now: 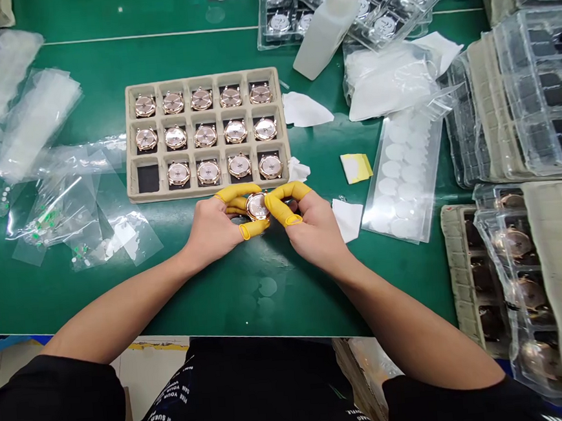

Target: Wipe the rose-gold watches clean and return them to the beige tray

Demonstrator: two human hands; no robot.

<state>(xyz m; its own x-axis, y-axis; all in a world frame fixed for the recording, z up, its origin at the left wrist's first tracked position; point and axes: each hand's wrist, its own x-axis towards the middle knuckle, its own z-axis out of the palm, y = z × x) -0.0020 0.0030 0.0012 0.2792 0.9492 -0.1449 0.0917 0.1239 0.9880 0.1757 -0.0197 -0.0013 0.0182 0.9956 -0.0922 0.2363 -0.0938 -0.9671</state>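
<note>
A black T-shirt (247,395) with pale lettering fills the bottom of the view, just behind the near edge of a green counter (248,291). The person's left hand (212,232) and right hand (311,224) meet near the counter's middle, just below the near edge of a beige moulded-pulp tray (201,78). Yellow rubber cots cover the left fingers (234,198) and right fingers (284,194), which close in from both sides on a round rose-gold watch case (257,206), gripping it firmly by its rim. Fourteen matching watch cases sit in the tray's black-lined compartments. Toward the counter's right edge lie a clear sheet of white round film discs (402,175) and clear plastic trays of watch cases (521,289). Clear plastic bags of white film (35,123) lie toward the left edge.
</note>
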